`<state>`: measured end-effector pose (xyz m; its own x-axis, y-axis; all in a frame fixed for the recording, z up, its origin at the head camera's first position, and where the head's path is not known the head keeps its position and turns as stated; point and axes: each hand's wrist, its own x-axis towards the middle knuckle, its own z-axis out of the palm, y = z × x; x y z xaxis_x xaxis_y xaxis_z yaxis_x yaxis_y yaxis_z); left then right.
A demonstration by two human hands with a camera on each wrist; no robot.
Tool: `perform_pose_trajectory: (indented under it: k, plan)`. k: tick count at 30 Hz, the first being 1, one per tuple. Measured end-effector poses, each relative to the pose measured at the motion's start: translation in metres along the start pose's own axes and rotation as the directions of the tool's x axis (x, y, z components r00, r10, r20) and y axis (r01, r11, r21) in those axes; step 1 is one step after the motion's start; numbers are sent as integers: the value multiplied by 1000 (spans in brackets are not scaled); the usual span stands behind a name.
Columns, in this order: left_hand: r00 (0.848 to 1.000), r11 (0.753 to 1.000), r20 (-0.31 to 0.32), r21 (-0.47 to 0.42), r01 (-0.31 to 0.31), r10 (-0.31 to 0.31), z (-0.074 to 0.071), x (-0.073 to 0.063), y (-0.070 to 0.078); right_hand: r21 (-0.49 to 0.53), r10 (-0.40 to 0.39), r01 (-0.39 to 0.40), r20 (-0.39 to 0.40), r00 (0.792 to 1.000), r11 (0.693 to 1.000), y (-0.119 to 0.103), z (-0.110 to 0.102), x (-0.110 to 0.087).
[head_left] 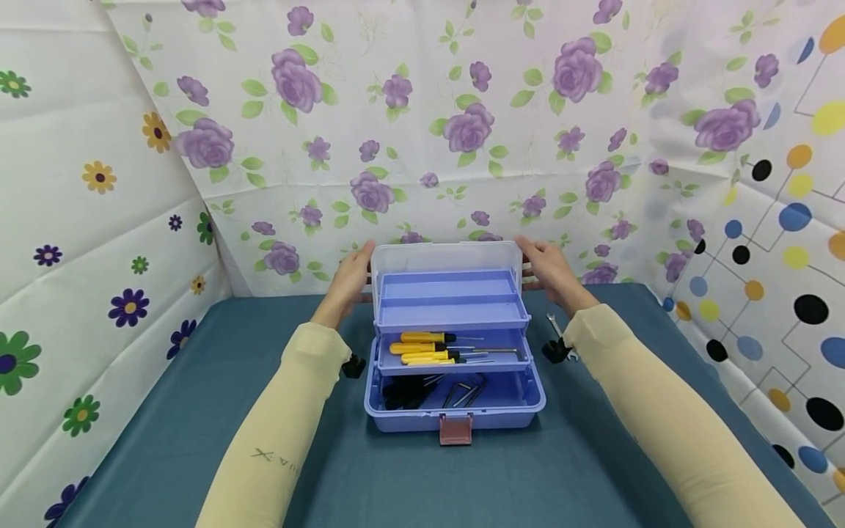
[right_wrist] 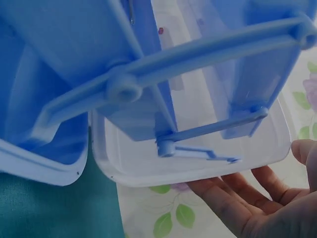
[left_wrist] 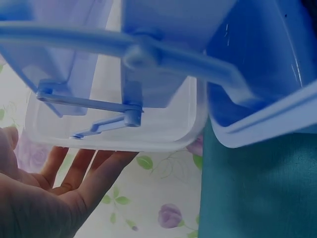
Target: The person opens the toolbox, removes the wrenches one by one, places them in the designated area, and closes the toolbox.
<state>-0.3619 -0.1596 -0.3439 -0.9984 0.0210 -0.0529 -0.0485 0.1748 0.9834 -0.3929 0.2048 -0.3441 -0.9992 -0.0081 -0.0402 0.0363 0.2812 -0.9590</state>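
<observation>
A blue toolbox [head_left: 488, 419] stands with its translucent lid [head_left: 445, 257] raised and its two trays [head_left: 452, 314] fanned out on hinge arms [left_wrist: 183, 67]. My left hand [head_left: 350, 279] holds the lid's left side, its fingers behind the lid in the left wrist view. At the opposite side, my right hand [head_left: 553, 275] holds the lid, thumb by the edge and fingers behind it. Several yellow-handled screwdrivers [head_left: 422, 348] lie in the lower tray. Black-handled tools [head_left: 404, 392] and hex keys [head_left: 472, 392] lie in the base. The upper tray shows nothing inside.
A wrench [head_left: 554, 324] lies right of the box, partly hidden by the right wrist. The brownish latch [head_left: 455, 430] hangs down in front. Teal cloth [head_left: 462, 484] covers the table, and a flowered curtain [head_left: 422, 132] hangs close behind the lid.
</observation>
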Motion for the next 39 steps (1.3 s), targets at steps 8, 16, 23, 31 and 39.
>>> perform_pose_trajectory:
  k: [8,16,23,31,39]
  plan:
    - [999,999,-33,45,11,-10,0,-2,4,-27,-14,13,-21,1000,1000,-6,0,-7]
    - [999,999,-22,28,-23,23,-3,-11,7,-48,-86,85,-1,996,995,-8,-5,-17]
    - [996,997,-37,-25,-79,78,-2,-24,3,12,-158,158,14,987,987,-2,-10,-31]
    - [987,985,-27,-69,-157,155,-3,-36,-6,97,-228,221,79,970,971,5,-17,-43]
    - [972,972,63,-80,-219,224,-13,-46,-14,140,-220,194,200,955,971,8,-31,-51]
